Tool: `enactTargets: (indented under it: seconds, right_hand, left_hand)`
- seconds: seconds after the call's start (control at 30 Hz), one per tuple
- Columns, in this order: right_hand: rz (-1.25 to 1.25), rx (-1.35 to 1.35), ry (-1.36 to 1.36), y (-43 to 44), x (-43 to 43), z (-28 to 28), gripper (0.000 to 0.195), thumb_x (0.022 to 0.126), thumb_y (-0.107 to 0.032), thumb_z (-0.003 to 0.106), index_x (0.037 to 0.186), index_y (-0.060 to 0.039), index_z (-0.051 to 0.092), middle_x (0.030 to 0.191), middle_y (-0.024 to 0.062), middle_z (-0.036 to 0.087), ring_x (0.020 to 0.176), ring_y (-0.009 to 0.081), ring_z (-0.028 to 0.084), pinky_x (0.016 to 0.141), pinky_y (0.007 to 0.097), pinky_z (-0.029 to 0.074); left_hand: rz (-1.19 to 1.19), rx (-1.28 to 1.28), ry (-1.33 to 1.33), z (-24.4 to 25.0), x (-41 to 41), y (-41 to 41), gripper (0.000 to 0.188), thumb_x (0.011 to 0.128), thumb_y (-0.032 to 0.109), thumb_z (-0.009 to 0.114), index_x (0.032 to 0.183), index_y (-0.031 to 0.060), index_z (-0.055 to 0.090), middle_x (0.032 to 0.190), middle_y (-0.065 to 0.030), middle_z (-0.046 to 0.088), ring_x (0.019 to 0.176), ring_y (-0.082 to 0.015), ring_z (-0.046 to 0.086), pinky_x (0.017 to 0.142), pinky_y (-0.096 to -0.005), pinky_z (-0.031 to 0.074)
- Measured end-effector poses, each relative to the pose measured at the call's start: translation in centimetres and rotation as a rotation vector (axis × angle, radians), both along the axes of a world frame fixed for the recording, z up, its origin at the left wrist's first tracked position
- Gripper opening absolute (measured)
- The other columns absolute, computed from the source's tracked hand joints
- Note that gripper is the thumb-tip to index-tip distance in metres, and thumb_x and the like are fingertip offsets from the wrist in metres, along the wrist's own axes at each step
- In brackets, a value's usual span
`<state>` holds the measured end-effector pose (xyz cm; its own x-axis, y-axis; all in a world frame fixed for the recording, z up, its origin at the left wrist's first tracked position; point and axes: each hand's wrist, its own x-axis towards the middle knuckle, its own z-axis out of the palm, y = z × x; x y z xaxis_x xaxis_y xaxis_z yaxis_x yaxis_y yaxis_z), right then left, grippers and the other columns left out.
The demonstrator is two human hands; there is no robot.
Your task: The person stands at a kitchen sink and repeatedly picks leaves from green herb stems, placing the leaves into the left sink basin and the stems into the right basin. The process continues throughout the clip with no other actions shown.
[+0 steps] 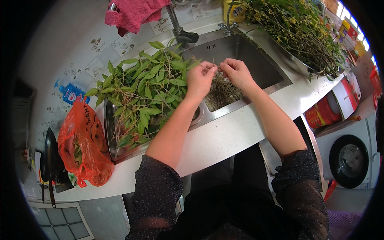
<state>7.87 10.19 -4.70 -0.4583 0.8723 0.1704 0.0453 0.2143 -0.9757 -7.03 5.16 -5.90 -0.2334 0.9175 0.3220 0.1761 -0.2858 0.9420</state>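
Note:
Over the right basin of a steel double sink (261, 57), my left hand (200, 79) pinches a thin twig (213, 61) between thumb and fingertips. Close beside it, my right hand (237, 72) has its thumb and forefinger closed on the twig's near end; the fingers partly hide the contact. Below both hands, a heap of bare brown twigs (223, 91) lies in the right basin. Left of my left hand, leafy green branches (150, 81) fill the left basin and rise above its rim.
A steel bowl (289, 57) at right holds many branches with small yellow flowers (297, 27). A black faucet (186, 37) stands behind the sink, near a hanging pink towel (138, 13). A red plastic bag (84, 144) and a blue pump bottle (72, 93) stand at left.

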Motion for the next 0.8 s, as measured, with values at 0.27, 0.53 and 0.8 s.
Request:
enactTargets:
  seconds: [0.27, 0.53, 0.8]
  right_hand:
    - [-0.286, 0.169, -0.236, 4.2, 1.3, -2.5, 0.032, 0.089, -0.026, 0.061, 0.07, 0.0004, 0.059, 0.059, 0.0027, 0.053, 0.057, 0.0123, 0.047, 0.054, 0.0333, 0.04]
    - [-0.069, 0.368, 0.031, -0.2, -0.2, 0.1, 0.02, 0.089, -0.018, 0.067, 0.084, -0.0003, 0.06, 0.063, 0.0011, 0.053, 0.057, 0.0086, 0.045, 0.053, 0.0267, 0.039]
    - [-0.033, 0.657, -0.146, -1.9, -1.1, 1.2, 0.012, 0.083, -0.011, 0.068, 0.088, -0.0017, 0.061, 0.07, 0.0082, 0.059, 0.057, 0.0177, 0.054, 0.054, 0.0301, 0.044]
  left_hand:
    - [0.011, 0.359, 0.229, 4.5, 3.2, -2.5, 0.014, 0.091, 0.009, 0.063, 0.083, -0.001, 0.059, 0.073, -0.0015, 0.062, 0.065, -0.0059, 0.056, 0.062, -0.0222, 0.046]
    - [0.054, -0.127, -0.211, 1.0, -0.7, -0.9, 0.012, 0.095, 0.014, 0.06, 0.088, 0.0048, 0.06, 0.073, -0.0004, 0.061, 0.06, -0.0051, 0.049, 0.054, -0.0209, 0.04]
    - [-0.003, -0.138, -0.183, 0.4, -0.6, -0.9, 0.011, 0.094, 0.013, 0.059, 0.087, 0.0048, 0.059, 0.072, -0.0002, 0.06, 0.06, -0.006, 0.049, 0.054, -0.0211, 0.04]
